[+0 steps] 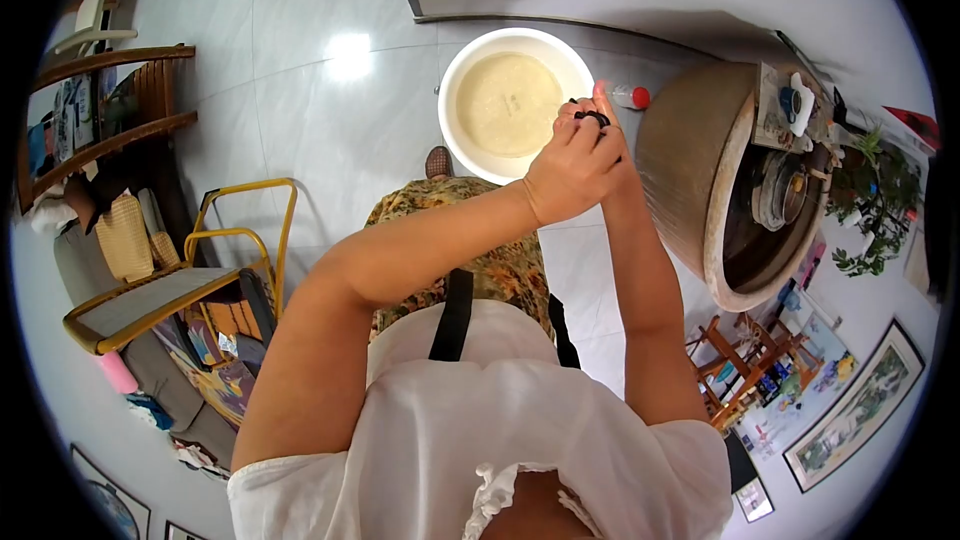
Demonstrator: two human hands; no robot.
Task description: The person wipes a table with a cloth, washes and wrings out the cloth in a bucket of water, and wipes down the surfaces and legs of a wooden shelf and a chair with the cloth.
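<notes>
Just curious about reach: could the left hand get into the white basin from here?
Likely yes: the left hand hovers by the white basin, whose top is uncovered, but it seems busy with a small black item.

The hands [578,165] partly hide the small black item [593,119].

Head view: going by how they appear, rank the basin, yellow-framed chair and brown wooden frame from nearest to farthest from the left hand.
Nearest to the left hand:
1. Basin: just ahead, its rim partly behind the hands.
2. Yellow-framed chair: to the left.
3. Brown wooden frame: farther left, beyond the chair.
</notes>
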